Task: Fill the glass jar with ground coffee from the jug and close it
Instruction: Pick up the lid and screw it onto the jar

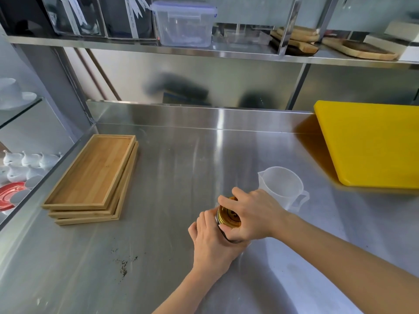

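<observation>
The glass jar (233, 239) stands on the steel counter, dark ground coffee showing through its wall. A gold metal lid (227, 215) sits on its mouth. My left hand (209, 243) wraps around the jar's body from the left. My right hand (251, 214) grips the lid from above and the right, fingers curled round its rim. Most of the jar is hidden by both hands. Just behind my right hand stands the translucent plastic jug (281, 184), upright and looking empty, its handle to the right.
A stack of three bamboo trays (95, 177) lies on the left of the steel counter (181, 166). A yellow cutting board (371, 143) lies at the right. Spilled coffee grains (123, 265) dot the counter front left. A shelf above holds a plastic box (183, 23).
</observation>
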Motion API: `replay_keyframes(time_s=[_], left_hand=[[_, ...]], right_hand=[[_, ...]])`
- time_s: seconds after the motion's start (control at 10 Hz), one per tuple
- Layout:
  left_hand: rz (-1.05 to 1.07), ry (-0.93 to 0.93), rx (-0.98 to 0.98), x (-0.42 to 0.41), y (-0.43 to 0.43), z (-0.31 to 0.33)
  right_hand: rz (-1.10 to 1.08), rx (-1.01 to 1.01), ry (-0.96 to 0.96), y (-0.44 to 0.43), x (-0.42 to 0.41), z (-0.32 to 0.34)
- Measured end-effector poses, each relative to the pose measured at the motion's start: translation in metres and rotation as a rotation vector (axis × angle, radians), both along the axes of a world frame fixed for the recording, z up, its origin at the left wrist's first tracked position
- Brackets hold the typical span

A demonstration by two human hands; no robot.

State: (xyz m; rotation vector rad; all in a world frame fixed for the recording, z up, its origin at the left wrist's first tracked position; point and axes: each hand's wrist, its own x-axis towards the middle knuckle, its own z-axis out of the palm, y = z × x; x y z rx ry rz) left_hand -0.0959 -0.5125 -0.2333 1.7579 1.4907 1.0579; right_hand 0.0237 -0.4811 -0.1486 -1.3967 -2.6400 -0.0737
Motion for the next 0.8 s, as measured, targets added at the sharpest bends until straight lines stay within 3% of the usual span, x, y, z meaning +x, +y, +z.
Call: replay_keyframes(time_s=[0.2, 0.4, 0.5, 0.7, 0.8], left_hand=[[0.234, -0.041, -0.022, 0.018, -0.015, -0.01], [0.135, -0.012, -0.025, 0.01, -0.011, -0.008], [0.029, 0.116, -0.045, 0.0, -0.012, -0.006], [-0.242, 0.089, -0.195, -0.043, -0.024, 0.03], [-0.19, 0.027, -0.171, -0.069, -0.008, 0.069]], right_hand=[[-0.092, 0.03, 0.041, -0.008, -0.01, -0.002], [-0.159, 0.023, 0.05, -0.011, -0.007, -0.004], [-0.175, -0.026, 0.0, -0.017, 0.001, -0.001], [-0.158, 0.021, 0.096, -0.024, 0.015, 0.033], [-0.168, 0.046, 0.169, -0.019, 0.028, 0.062]])
